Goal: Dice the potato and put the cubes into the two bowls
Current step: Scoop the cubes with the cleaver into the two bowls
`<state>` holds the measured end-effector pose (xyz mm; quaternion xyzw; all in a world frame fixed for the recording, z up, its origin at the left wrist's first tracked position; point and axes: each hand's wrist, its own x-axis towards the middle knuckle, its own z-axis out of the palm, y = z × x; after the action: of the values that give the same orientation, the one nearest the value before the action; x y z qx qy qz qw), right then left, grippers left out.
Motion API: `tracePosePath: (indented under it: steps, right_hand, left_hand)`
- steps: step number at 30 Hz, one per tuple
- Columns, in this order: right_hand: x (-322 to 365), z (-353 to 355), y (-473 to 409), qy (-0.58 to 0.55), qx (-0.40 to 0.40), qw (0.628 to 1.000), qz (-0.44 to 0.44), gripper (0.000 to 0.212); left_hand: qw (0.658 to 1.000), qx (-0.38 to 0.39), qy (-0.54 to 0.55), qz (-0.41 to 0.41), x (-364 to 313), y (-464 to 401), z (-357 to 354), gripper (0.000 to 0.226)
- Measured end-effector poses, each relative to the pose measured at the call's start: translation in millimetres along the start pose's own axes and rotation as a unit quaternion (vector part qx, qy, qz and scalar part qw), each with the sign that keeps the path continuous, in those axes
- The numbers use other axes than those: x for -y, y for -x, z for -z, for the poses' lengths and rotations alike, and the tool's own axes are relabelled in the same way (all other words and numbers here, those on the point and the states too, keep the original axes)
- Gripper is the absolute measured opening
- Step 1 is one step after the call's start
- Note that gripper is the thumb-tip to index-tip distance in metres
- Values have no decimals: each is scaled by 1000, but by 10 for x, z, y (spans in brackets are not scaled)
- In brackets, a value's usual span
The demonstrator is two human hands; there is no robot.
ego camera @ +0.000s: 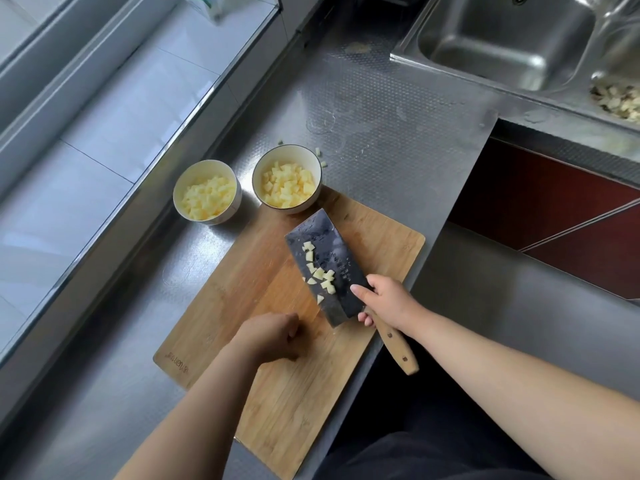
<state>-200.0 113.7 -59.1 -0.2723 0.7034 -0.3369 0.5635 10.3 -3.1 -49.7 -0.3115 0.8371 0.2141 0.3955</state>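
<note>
I see the textured grey steel counter (381,133) running across my view, with a stainless double sink (505,43) set in its far right corner; pale chopped scraps (616,100) lie in the sink's right basin. On the counter sits the rectangular bamboo cutting board (277,393), angled, one corner reaching under the nearer bowl. My right hand (388,303) grips the dark broad-bladed cleaver with a riveted wooden handle (329,268) where blade meets handle, forefinger laid along the blade's flat; the blade is held nearly flat over the board, its tip pointing towards the bowls. A small scatter of pale yellow potato cubes (322,275) rides on the blade's upper face. My left hand (273,336) rests knuckles-up on the board just beside the cleaver's heel, fingers curled under; I cannot tell whether it holds anything. Beyond the board's far corner stand two round white bowls: the left white bowl (207,192) on the bare counter, the right white bowl with a thin dark rim line (286,179) touching the board's edge. Both are partly filled with diced potato. A few stray cubes (322,159) lie on the counter just right of the right bowl.
</note>
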Motion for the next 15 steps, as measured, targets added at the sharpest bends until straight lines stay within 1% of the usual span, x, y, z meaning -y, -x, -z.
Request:
tracePosePath:
  steps: [6,8,10,11,12,13,15]
  right_hand:
    - [19,-3,39,8,-17,1000,-5,32]
    - [19,-3,53,12,-15,1000,-6,30]
    - [36,-5,70,16,-11,1000,-6,24]
    - [50,-8,82,20,-7,1000,-5,22]
    - [68,-14,89,23,-3,1000,-5,25]
    - [81,-22,94,22,1,1000,-7,31]
    - [112,-43,98,15,4,1000,-5,41]
  left_hand:
    - [1000,-18,-14,4,-25,-12,-36,30]
    - [1000,-10,9,11,4,-29,-37,25]
    - [993,2,110,33,64,-38,25,21]
    - [982,-3,181,43,105,-34,86,18]
    - [967,-25,249,46,156,-26,157,13]
    - [948,-67,306,48,201,-6,236,8]
    - [899,-192,389,58,279,40,386,6]
